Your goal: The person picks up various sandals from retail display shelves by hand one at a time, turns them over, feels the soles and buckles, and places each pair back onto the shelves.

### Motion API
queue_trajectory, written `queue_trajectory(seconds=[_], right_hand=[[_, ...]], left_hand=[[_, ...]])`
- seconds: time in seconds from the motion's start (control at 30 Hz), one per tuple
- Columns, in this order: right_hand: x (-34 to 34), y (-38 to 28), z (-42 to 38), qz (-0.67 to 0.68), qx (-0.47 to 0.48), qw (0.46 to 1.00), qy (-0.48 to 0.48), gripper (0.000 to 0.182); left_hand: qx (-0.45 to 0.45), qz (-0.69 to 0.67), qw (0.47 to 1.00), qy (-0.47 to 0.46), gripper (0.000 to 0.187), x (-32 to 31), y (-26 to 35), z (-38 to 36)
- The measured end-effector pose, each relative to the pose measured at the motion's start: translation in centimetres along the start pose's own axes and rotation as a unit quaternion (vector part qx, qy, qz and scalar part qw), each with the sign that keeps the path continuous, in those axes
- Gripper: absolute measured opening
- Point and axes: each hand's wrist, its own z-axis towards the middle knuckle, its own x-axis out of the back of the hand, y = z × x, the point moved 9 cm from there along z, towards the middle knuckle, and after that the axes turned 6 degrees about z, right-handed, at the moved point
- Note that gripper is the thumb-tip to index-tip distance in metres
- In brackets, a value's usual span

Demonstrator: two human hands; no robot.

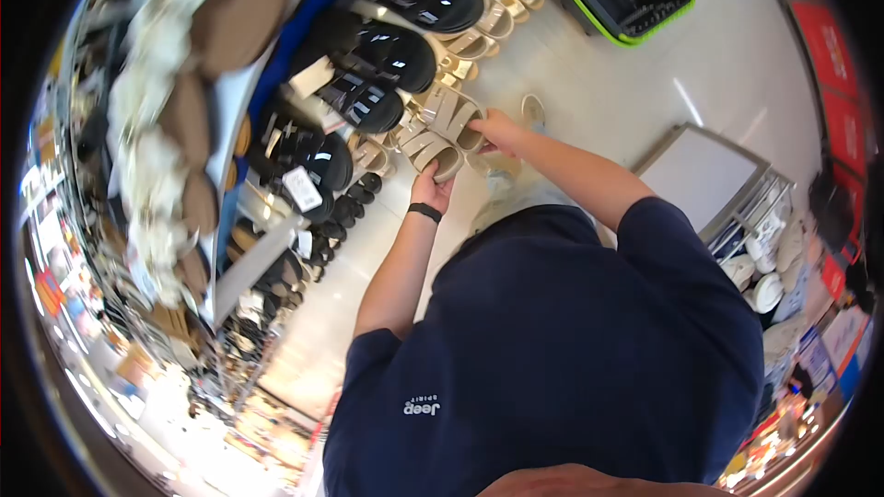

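Note:
My left hand (430,191), below a black wristband, is closed on the heel end of a beige strappy sandal (425,151). A matching beige sandal (449,110) is gripped at its heel end by my right hand (498,132). The two sandals lie side by side at the edge of the shoe rack, toes pointing away from me. Part of each hand's fingers is hidden by the sandals. Just beyond them are black glossy sandals (370,103) and more beige sandals (471,43) in rows.
A shelf with fluffy white-trimmed slippers (147,120) is close on the left. A black basket with a green rim (630,38) stands on the floor ahead. To the right are a grey-topped stand (704,175) and a wire bin of shoes (764,244).

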Motion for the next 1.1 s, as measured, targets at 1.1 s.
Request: queue_trajectory(seconds=[1.1], right_hand=[[6.4,-0.9,17.8,-0.224,0.204,0.953,-0.016,0.068]], left_hand=[[0.075,0.119,0.985,0.103,0.043,0.4,3.0,20.0]])
